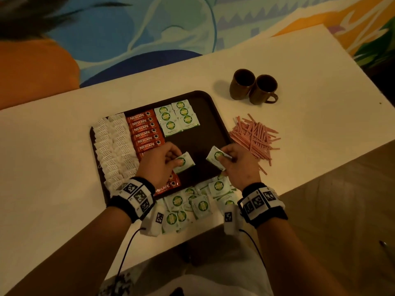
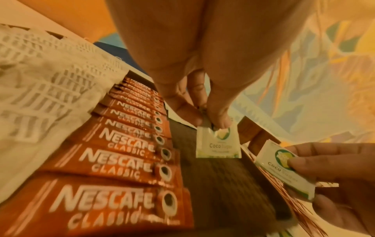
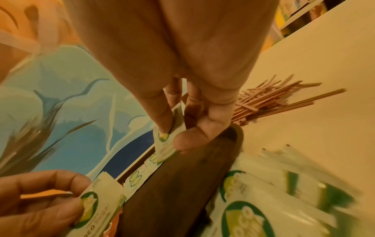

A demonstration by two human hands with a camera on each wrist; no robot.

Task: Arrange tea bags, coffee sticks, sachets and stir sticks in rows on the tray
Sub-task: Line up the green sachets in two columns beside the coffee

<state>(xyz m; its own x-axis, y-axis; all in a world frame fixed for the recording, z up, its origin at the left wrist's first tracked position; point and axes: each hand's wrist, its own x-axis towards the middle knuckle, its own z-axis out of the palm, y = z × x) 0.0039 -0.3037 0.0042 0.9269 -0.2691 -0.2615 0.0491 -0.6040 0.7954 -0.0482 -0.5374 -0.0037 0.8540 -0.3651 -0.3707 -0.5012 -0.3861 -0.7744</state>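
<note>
A dark brown tray (image 1: 205,133) holds white tea bags (image 1: 115,144) at its left, a column of red Nescafe coffee sticks (image 1: 145,133) beside them, and two short columns of green-and-white sugar sachets (image 1: 177,117) at the back. My left hand (image 1: 162,161) pinches one sachet (image 1: 184,162) (image 2: 218,144) above the tray's bare middle. My right hand (image 1: 233,161) pinches another sachet (image 1: 215,157) (image 3: 166,144) over the tray's right side. A pile of loose sachets (image 1: 196,206) lies on the table just in front of the tray. Pink stir sticks (image 1: 254,137) lie heaped to its right.
Two brown mugs (image 1: 254,88) stand on the white table (image 1: 53,157) behind the stir sticks. The table's front edge runs just under my wrists. A colourful painted wall rises behind the table.
</note>
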